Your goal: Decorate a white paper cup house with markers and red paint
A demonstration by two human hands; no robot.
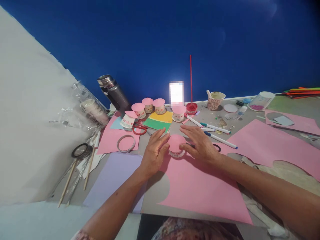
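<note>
A small patterned paper cup stands upside down with a round pink paper top (pixel 177 143) on it, above a cut pink sheet (pixel 200 190). My left hand (pixel 155 150) is on its left side, fingers stretched out and thumb at the disc's edge. On the other side my right hand (pixel 200 144) mirrors it, thumb touching the rim and fingers spread. Just beyond stands a similar pink-topped cup (pixel 178 115). More such cups (pixel 147 105) are grouped at the back left; one cup's top (pixel 130 115) sits tilted.
Red-handled scissors (pixel 139 129), a tape roll (pixel 126 143) and a lilac sheet (pixel 115 180) lie to the left, near a dark flask (pixel 113 93). Markers (pixel 221 139) lie right of centre. A lit, blurred screen (pixel 176 94) and a paper cup (pixel 215 101) stand by the blue wall.
</note>
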